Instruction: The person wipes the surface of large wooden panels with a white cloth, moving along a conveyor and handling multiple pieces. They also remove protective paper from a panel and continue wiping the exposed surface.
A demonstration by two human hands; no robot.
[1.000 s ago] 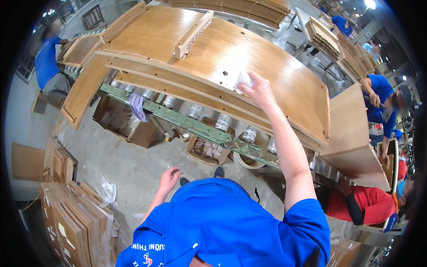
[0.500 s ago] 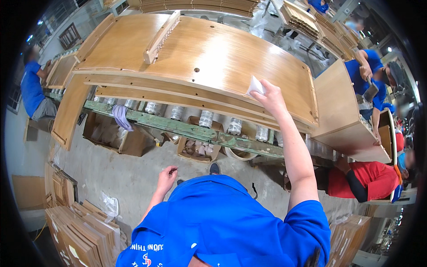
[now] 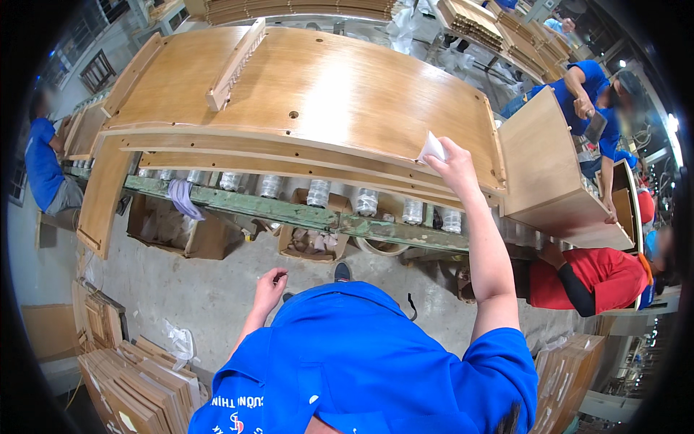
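Observation:
My right hand (image 3: 455, 166) is closed on a white folded sheet (image 3: 432, 148), its fingers pinching one side. Whether it is paper or cloth I cannot tell. It is against the near right part of a large varnished wooden panel (image 3: 347, 108), close to the front edge. A toothed wooden crosspiece (image 3: 237, 65) stands on the panel, and narrow rails (image 3: 253, 148) run along its near side. My left hand (image 3: 270, 289) hangs low beside my body, away from the panel, with its fingers curled together. What they hold, if anything, is hidden.
Under the panel runs a green-framed roller conveyor (image 3: 275, 210) with a purple rag (image 3: 185, 200) over it. Cardboard boxes (image 3: 206, 239) stand beneath. At right, a person in red (image 3: 593, 281) and one in blue holding a hammer (image 3: 595, 126) are by a wooden cabinet (image 3: 538, 155).
My right hand and the white sheet have shifted right along the panel, toward its near edge. The panel and conveyor appear farther left in view. My left hand stays low.

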